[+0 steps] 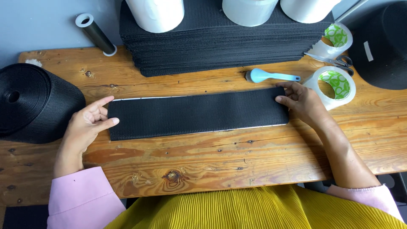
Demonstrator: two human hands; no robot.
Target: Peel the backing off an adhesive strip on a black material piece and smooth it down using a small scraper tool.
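Note:
A long black strip of woven material (pixel 197 113) lies flat across the wooden table (pixel 203 161), a thin white edge showing along its top and bottom. My left hand (pixel 89 123) rests at the strip's left end, with its fingertips touching the edge. At the right end, my right hand (pixel 302 101) presses on the strip with its fingers. Neither hand grips anything.
A tall stack of black strips (pixel 212 46) sits behind, with white rolls (pixel 157 12) on top. A big black roll (pixel 29 101) lies at left, a dark tube (pixel 95 34) behind it. Blue brush (pixel 271 76), scissors (pixel 335 60) and two clear tape rolls (pixel 337 85) lie at right.

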